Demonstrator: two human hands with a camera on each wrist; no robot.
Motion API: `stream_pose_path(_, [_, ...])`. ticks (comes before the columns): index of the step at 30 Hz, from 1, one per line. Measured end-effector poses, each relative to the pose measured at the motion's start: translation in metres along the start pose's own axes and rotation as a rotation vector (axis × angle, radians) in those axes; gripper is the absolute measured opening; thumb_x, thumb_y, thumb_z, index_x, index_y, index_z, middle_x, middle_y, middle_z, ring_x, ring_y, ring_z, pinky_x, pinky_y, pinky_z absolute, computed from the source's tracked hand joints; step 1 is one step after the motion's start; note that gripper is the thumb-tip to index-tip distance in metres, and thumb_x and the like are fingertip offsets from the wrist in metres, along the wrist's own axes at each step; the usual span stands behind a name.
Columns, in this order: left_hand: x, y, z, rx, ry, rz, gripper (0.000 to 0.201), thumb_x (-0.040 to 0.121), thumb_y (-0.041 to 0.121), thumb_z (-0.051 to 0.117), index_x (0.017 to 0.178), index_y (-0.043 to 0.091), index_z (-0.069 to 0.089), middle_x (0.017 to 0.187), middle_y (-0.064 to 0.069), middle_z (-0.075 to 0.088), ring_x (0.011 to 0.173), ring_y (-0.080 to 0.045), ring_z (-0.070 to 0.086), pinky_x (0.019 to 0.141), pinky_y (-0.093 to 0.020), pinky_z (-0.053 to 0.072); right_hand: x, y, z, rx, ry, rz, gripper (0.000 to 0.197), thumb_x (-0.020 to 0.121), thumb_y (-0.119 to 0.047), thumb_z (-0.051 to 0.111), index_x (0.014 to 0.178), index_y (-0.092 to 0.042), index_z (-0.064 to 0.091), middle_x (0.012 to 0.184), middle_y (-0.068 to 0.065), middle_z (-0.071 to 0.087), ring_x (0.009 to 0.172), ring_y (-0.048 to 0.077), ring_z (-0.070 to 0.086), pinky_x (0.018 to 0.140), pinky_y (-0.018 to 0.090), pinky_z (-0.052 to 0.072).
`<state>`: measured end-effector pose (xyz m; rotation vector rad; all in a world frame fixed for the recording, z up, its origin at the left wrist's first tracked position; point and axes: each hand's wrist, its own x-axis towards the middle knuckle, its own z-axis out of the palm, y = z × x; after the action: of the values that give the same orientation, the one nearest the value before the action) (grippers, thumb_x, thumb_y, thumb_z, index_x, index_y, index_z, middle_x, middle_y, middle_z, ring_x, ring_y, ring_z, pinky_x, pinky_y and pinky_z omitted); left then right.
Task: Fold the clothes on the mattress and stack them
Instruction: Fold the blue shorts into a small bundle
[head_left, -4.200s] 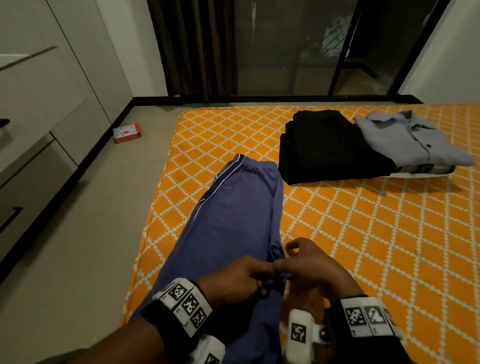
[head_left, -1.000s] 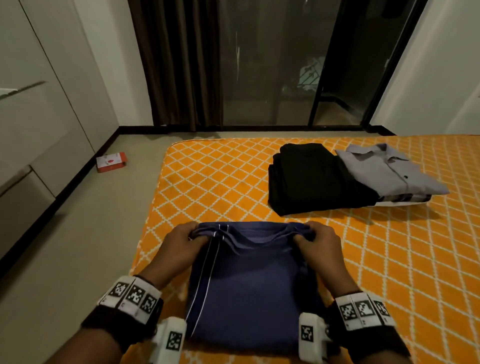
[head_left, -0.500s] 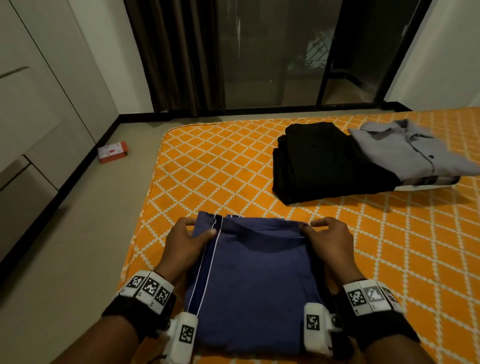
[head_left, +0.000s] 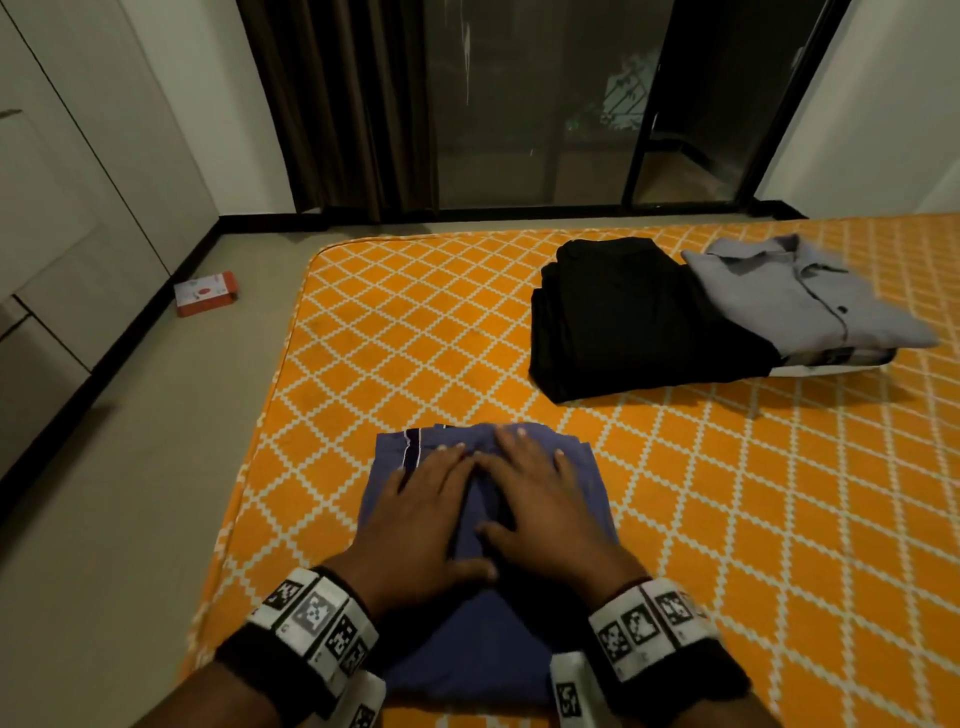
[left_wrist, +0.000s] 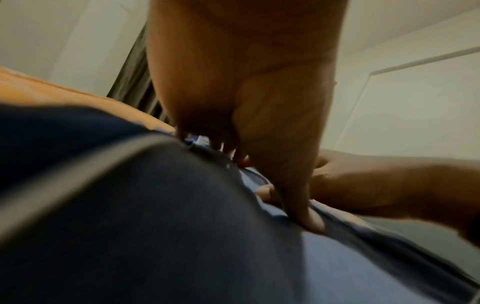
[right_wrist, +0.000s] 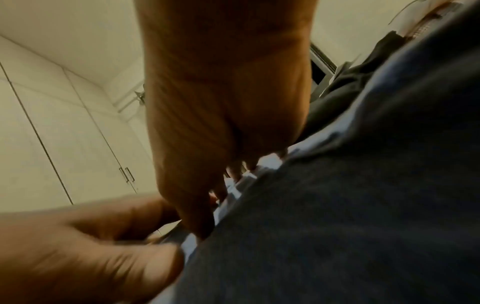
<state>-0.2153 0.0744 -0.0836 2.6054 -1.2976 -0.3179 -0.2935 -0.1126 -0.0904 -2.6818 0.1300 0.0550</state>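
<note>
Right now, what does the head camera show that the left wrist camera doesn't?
Only the head view shows the folded black clothes, the grey shirt beside them, the mattress's diamond pattern and the small box on the floor. Only the left wrist view shows the left hand's palm side and its fingertips pressing down, close up. Both show the two hands, the right hand included, flat on the folded blue pants.

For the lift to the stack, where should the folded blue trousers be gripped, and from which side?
Probably by the two side edges of the folded blue trousers, one hand from each side, fingers slid underneath. It lies as a flat layered rectangle; left hand and right hand press flat on top.
</note>
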Motion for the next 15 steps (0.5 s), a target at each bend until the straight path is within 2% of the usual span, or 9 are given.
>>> stream_pose_path(1, [-0.005,-0.001,0.008,0.036,-0.115,-0.021,0.129,0.071,0.101,0.036,0.163,0.026,-0.015,0.168,0.010,-0.027,0.155,-0.017,-0.025,0.125,-0.057,-0.005,0.001,0.003,0.008,-0.096,-0.077,0.013,0.081,0.097,-0.064,0.053,0.164,-0.044,0.011,0.173,-0.007,-0.019,0.159,0.019,-0.020,0.125,0.061,-0.004])
stream_pose_path(2, [-0.010,-0.005,0.014,0.063,-0.163,-0.029,0.135,0.066,0.105,0.036,0.158,0.029,-0.028,0.161,0.014,-0.041,0.148,-0.014,-0.040,0.122,-0.060,-0.016,-0.001,0.007,0.011,-0.150,-0.118,0.029,0.086,0.097,-0.074,0.043,0.163,-0.047,-0.004,0.168,-0.010,-0.032,0.155,0.021,-0.031,0.122,0.065,-0.012])
stream_pose_path(5, [-0.017,-0.018,0.015,0.032,-0.183,-0.083,0.144,0.057,0.107,0.043,0.152,0.035,-0.037,0.154,0.012,-0.051,0.144,-0.021,-0.047,0.119,-0.064,-0.018,-0.004,0.021,0.010,-0.134,-0.137,0.199,0.107,0.079,-0.098,0.032,0.158,-0.050,-0.022,0.163,-0.008,-0.040,0.152,0.027,-0.037,0.121,0.066,-0.016])
stream_pose_path(7, [-0.020,-0.028,0.012,-0.018,-0.186,-0.150,0.146,0.053,0.107,0.048,0.151,0.038,-0.038,0.153,0.011,-0.053,0.146,-0.025,-0.044,0.120,-0.062,-0.014,-0.006,0.026,0.000,-0.091,-0.108,0.327,0.122,0.069,-0.104,0.033,0.163,-0.040,-0.012,0.172,-0.001,-0.022,0.159,0.030,-0.019,0.124,0.062,-0.001])
stream_pose_path(8, [-0.022,-0.031,0.010,-0.042,-0.177,-0.173,0.148,0.052,0.106,0.050,0.151,0.038,-0.037,0.155,0.009,-0.051,0.149,-0.025,-0.039,0.123,-0.060,-0.010,-0.007,0.028,-0.007,-0.095,-0.053,0.362,0.125,0.068,-0.104,0.037,0.165,-0.032,0.005,0.174,0.004,0.000,0.160,0.032,0.002,0.123,0.060,0.015])
stream_pose_path(9, [-0.025,-0.032,0.006,-0.070,-0.161,-0.198,0.152,0.051,0.106,0.052,0.153,0.035,-0.035,0.159,0.007,-0.046,0.153,-0.023,-0.030,0.126,-0.057,-0.004,-0.007,0.029,-0.014,-0.105,0.034,0.394,0.120,0.068,-0.101,0.045,0.159,-0.024,0.025,0.166,0.007,0.025,0.152,0.034,0.025,0.116,0.056,0.032])
stream_pose_path(10, [-0.029,-0.032,0.002,-0.110,-0.124,-0.229,0.156,0.050,0.103,0.057,0.156,0.030,-0.031,0.163,0.006,-0.038,0.157,-0.021,-0.021,0.127,-0.053,0.003,-0.007,0.029,-0.022,-0.089,0.125,0.432,0.112,0.068,-0.095,0.056,0.149,-0.019,0.038,0.152,0.009,0.042,0.140,0.036,0.040,0.105,0.052,0.043])
stream_pose_path(13, [-0.035,-0.034,-0.010,-0.346,0.101,-0.354,0.153,0.049,0.087,0.078,0.164,0.025,-0.002,0.171,0.005,0.008,0.156,-0.021,0.015,0.123,-0.047,0.027,0.000,0.039,-0.031,0.146,0.229,0.558,0.105,0.061,-0.078,0.082,0.134,-0.010,0.050,0.129,0.013,0.054,0.119,0.038,0.056,0.083,0.042,0.050])
stream_pose_path(15, [-0.033,-0.038,-0.011,-0.481,0.184,-0.497,0.152,0.043,0.081,0.083,0.163,0.023,0.010,0.165,0.000,0.025,0.149,-0.026,0.031,0.114,-0.048,0.041,0.003,0.047,-0.029,0.261,0.219,0.584,0.102,0.049,-0.083,0.083,0.115,-0.009,0.060,0.111,0.010,0.064,0.103,0.034,0.065,0.065,0.034,0.046])
